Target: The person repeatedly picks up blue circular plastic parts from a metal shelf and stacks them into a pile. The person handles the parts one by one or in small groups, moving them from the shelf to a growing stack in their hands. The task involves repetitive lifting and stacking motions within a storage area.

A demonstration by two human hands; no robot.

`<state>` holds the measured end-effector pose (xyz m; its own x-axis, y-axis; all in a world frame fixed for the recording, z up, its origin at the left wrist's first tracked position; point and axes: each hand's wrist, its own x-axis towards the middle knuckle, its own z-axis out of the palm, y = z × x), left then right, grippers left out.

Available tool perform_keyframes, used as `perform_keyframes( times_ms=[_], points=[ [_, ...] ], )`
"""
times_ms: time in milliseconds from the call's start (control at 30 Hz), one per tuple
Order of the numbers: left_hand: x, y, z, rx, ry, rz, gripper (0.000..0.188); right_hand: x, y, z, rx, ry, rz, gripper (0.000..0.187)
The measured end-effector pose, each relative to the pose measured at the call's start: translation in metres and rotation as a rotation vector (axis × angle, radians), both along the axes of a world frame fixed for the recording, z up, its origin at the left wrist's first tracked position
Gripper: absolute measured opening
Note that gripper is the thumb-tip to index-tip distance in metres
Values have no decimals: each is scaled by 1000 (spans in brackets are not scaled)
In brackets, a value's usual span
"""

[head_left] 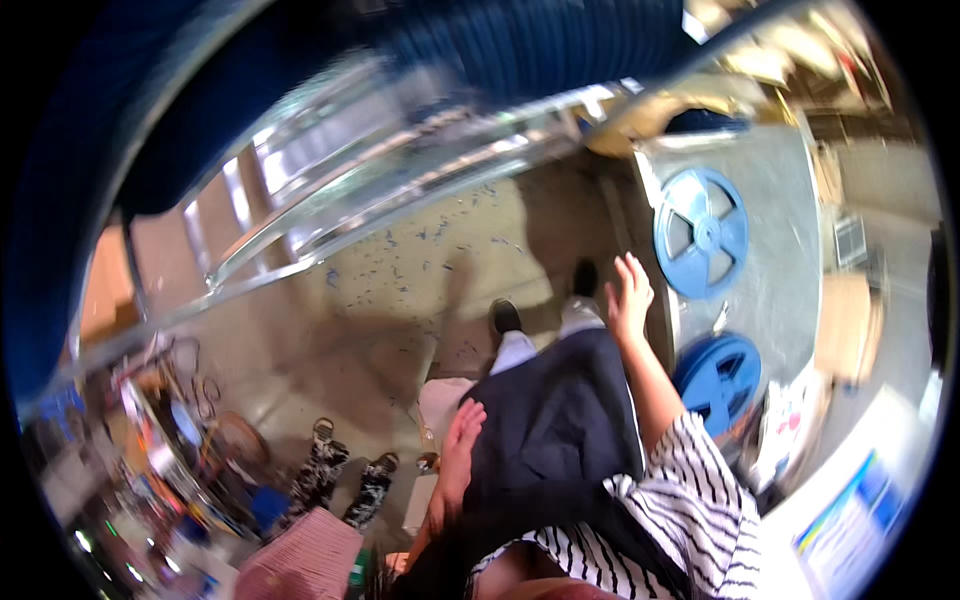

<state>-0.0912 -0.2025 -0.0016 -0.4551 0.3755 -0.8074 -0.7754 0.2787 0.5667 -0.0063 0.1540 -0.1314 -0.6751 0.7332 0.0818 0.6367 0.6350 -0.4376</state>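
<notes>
My right hand [630, 292] hangs in the air beside the grey tabletop, its fingers stretched out and holding nothing. Close to its right, a blue spoked reel [708, 234] lies flat on the table. Another blue reel [720, 378] is nearer to me, right of my right forearm. At my left hip, next to the dark apron [556, 425], my left hand [464, 430] is open with nothing in it. Neither hand touches a reel.
A metal-framed machine [300, 235] with a large dark blue ribbed part crosses ahead. Blue scraps [420, 240] litter the floor. At left, a person in patterned trousers [318, 475] stands beside a cluttered bench [165, 450]. Cardboard pieces [845, 325] lie right of the table [785, 230].
</notes>
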Motion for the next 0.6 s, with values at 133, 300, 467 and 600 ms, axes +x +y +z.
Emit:
perform_keyframes(
  times_ms=[133, 300, 467, 600],
  points=[
    [7, 13, -7, 3, -35, -71, 55, 101, 47, -48, 3, -190, -455, 68],
    [11, 41, -4, -54, -80, -194, 55, 99, 83, -57, -21, -331, -354, 88],
    [15, 65, -2, -44, -57, -270, 54, 67, 103, -70, 93, -387, -186, 79],
    [23, 82, -5, -43, -55, -330, 54, 62, 118, -80, 108, -383, -212, 61]
  ],
)
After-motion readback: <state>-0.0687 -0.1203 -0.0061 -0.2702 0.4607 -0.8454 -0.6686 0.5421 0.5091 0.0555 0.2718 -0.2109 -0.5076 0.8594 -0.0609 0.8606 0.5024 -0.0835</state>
